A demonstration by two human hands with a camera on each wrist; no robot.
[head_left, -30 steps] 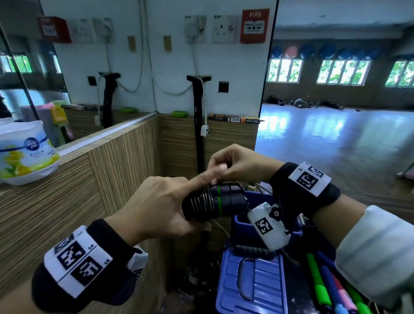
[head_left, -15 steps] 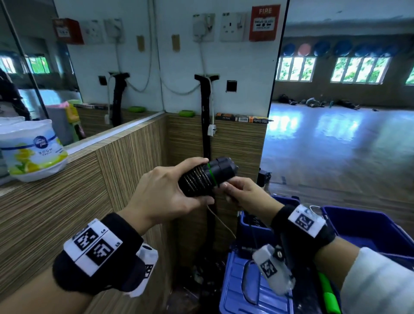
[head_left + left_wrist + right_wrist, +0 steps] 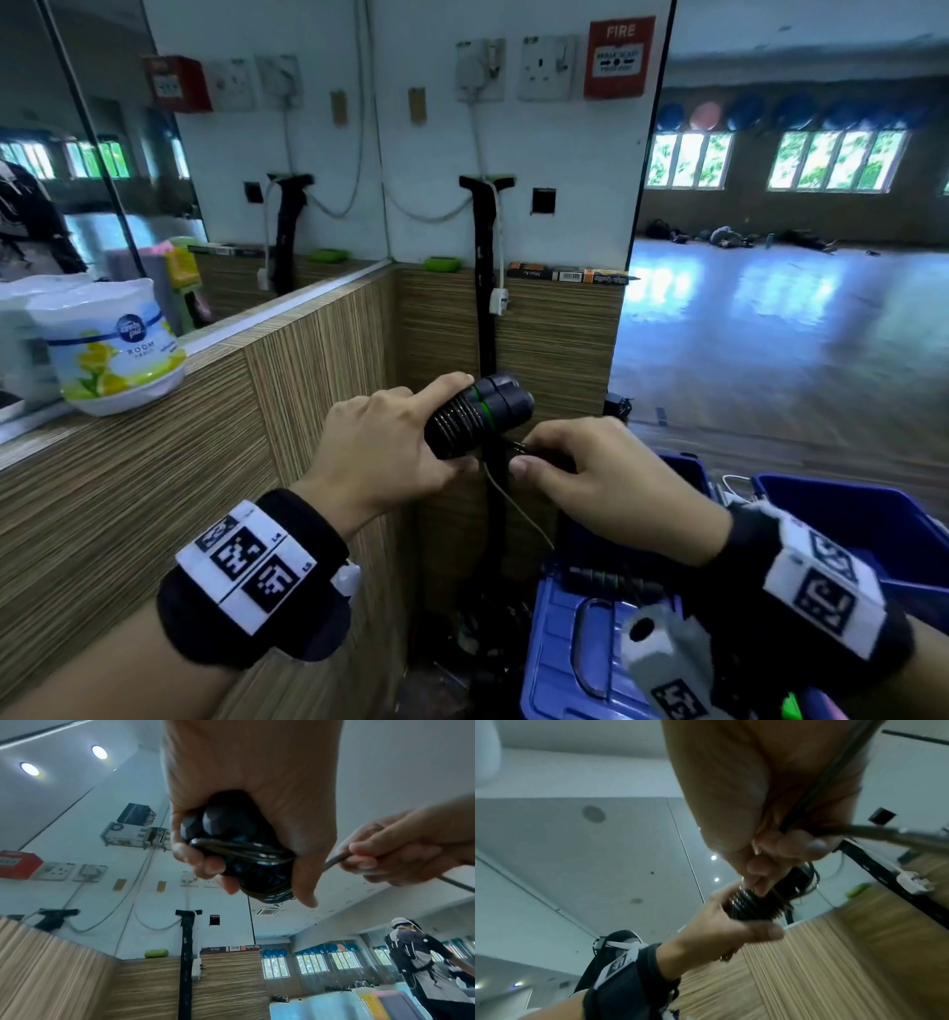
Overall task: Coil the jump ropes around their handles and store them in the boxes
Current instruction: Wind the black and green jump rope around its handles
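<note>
Head view: left hand (image 3: 380, 452) grips black handles (image 3: 477, 413) held together at chest height over blue boxes (image 3: 868, 519). Several turns of rope (image 3: 246, 850) already coiled round handles. Right hand (image 3: 611, 483) pinches loose rope just beside coil, tail hanging down. Judged mid-coiling: remaining rope left to wind, then storing in box.

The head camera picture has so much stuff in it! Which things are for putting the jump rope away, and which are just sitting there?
For the job:
- jump rope handles, gripped by the left hand
- rope, pinched by the right hand
- blue boxes

Just lying about:
- air freshener tub on the ledge
- green dish
- fire alarm
- wall sockets
</note>
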